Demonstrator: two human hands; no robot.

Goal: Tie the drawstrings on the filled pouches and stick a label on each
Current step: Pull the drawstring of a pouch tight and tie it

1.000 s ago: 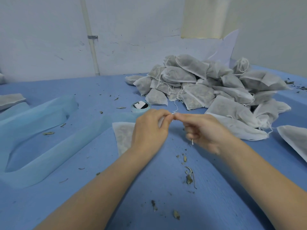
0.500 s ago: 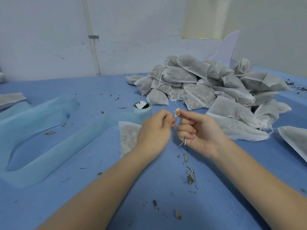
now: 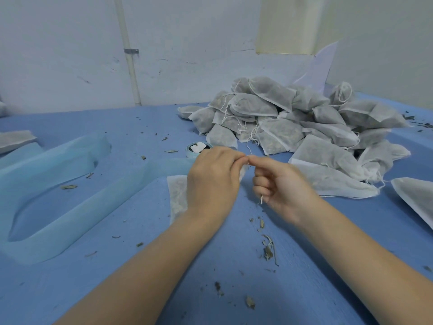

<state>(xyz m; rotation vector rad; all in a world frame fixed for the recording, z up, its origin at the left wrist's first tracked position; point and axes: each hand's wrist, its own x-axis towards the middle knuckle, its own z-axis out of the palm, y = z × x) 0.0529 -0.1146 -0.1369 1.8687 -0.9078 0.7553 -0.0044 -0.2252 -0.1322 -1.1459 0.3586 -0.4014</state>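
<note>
Both hands meet fingertip to fingertip over the blue table [image 3: 304,289] in my head view, the only view I have. My left hand [image 3: 212,181] has its fingers curled in and its thumb and forefinger pinching the mouth of a white pouch [image 3: 179,195], which lies flat on the table under that hand, its lower half showing to the left of my wrist. My right hand [image 3: 281,186] is curled too, forefinger tip pressed against the left fingertips, and it pinches the drawstring [image 3: 261,200]; 1 short white end of the string pokes out below the curled fingers. I cannot tell from here how the string runs between the 2 hands, because the fingers hide it.

Behind the hands, toward the right and reaching back to the wall, sits a heap of filled pouches [image 3: 293,118], grey-white with loose strings trailing over them. The nearest of them lies just beside my right hand. Another pouch edge [image 3: 417,200] shows at the far right, apart from the heap.

Just beyond my left hand stands a small pale blue roll [image 3: 191,151] with a white label [image 3: 198,146] showing in its middle. A long band of light blue fabric [image 3: 58,207] loops across the left side of the table. Dry leaf scraps [image 3: 267,249] are scattered on the table between my forearms and around them.
</note>
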